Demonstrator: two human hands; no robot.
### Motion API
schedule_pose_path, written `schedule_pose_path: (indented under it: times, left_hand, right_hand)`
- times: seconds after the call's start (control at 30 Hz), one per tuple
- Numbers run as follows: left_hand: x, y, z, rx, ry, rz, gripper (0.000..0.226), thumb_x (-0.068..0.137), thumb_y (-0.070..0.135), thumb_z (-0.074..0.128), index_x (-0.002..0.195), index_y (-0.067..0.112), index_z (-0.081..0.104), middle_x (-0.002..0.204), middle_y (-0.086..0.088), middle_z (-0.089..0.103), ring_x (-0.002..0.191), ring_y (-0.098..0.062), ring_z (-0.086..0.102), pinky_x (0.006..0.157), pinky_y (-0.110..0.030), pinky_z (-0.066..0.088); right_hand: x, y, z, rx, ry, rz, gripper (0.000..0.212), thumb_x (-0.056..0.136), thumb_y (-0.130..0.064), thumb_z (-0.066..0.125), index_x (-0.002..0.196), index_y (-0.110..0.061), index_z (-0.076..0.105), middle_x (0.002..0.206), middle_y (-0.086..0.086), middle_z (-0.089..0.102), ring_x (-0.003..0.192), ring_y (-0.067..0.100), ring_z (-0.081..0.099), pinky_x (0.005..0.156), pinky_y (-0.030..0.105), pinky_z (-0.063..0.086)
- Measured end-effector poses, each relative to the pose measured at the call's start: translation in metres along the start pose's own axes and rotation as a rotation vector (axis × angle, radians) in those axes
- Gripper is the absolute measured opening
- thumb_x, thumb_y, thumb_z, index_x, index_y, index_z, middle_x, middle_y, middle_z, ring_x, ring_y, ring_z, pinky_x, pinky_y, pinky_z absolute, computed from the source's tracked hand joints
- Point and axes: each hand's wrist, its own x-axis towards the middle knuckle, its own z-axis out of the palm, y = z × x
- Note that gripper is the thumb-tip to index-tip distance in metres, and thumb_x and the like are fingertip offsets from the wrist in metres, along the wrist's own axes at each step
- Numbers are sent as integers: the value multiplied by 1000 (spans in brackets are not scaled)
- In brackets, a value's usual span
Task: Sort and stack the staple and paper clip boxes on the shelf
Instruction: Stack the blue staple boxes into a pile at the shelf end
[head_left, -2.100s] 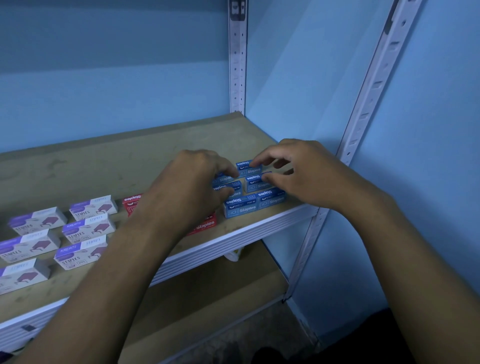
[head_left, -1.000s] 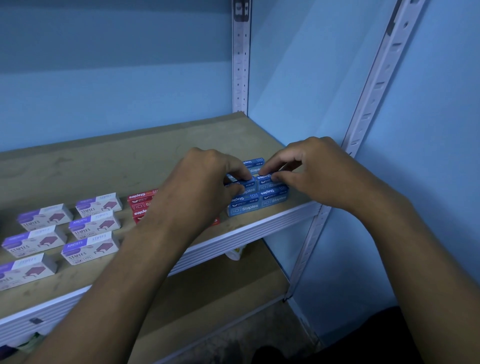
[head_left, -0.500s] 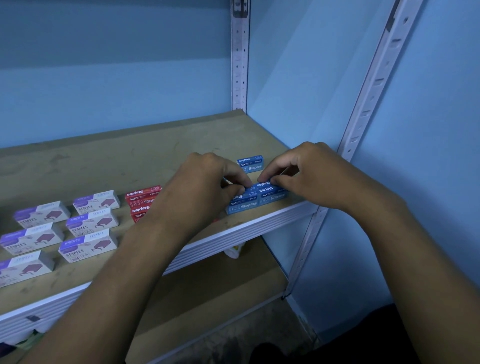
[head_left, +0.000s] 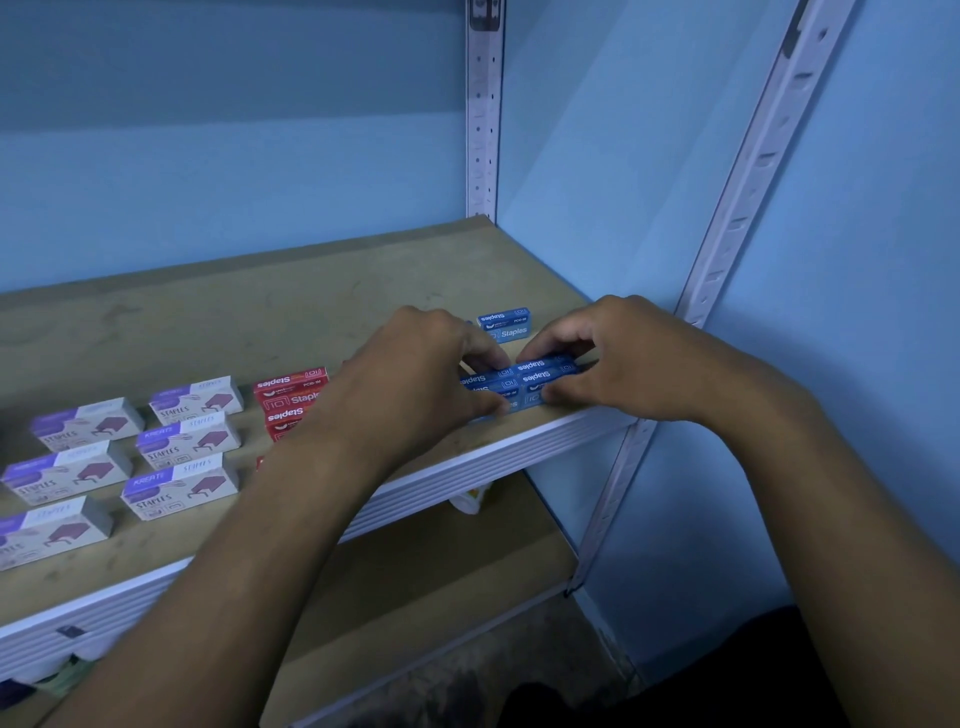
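Both hands, left hand (head_left: 415, 384) and right hand (head_left: 623, 364), pinch a cluster of blue staple boxes (head_left: 524, 384) at the shelf (head_left: 260, 322) front edge; red boxes (head_left: 291, 395) and purple-white boxes (head_left: 182, 447) lie leftward.

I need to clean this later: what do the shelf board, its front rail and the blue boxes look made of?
Shelf board: likely fibreboard or chipboard, matte tan, scuffed, no grain showing.
Front rail: probably painted metal, pale and ribbed.
Blue boxes: printed card, slightly glossy, sharp folded edges; both hands grip them.
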Motion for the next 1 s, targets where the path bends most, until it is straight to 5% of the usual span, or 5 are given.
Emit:
schedule_pose_path:
  times: [0.27, 0.43, 0.57, 0.83, 1.0]
  left_hand:
    - [2, 2, 1, 71, 24, 35, 34, 74, 35, 83, 107, 30, 76, 99, 12, 74, 65, 9, 52, 65, -1, 35]
    - [-2, -1, 2, -12, 83, 36, 39, 75, 48, 79, 110, 31, 74, 104, 12, 74, 88, 1, 67, 82, -30, 58]
    - [4, -5, -4, 29, 191, 24, 29, 82, 43, 72, 106, 28, 75, 102, 8, 74, 89, -5, 66, 82, -31, 56]
    - [22, -16, -8, 218, 185, 0, 33, 85, 37, 71, 117, 28, 70, 115, 2, 68, 103, -15, 61, 81, -24, 43]
    - [34, -25, -2, 152, 123, -28, 30, 82, 29, 74, 112, 25, 73, 110, 3, 72, 100, -16, 65, 88, -36, 54]
  right_hand:
    - [2, -1, -1, -53, -18, -6, 35, 84, -29, 80, 117, -39, 74, 109, -16, 72, 97, 2, 64, 81, 13, 48]
    - [3, 2, -3, 67, 83, -23, 34, 82, -42, 79, 115, -42, 71, 106, -22, 71, 102, -11, 62, 89, 12, 47]
    - [14, 4, -4, 75, 250, -49, 31, 87, -34, 76, 117, -36, 72, 110, -16, 70, 105, -2, 63, 95, 20, 51]
    - [46, 8, 11, 45, 213, -63, 33, 91, -27, 73, 123, -36, 68, 123, -11, 65, 106, 3, 58, 89, 17, 45]
    - [61, 7, 17, 26, 230, -76, 28, 92, -22, 72, 118, -33, 73, 119, -11, 70, 104, 3, 64, 94, 23, 52]
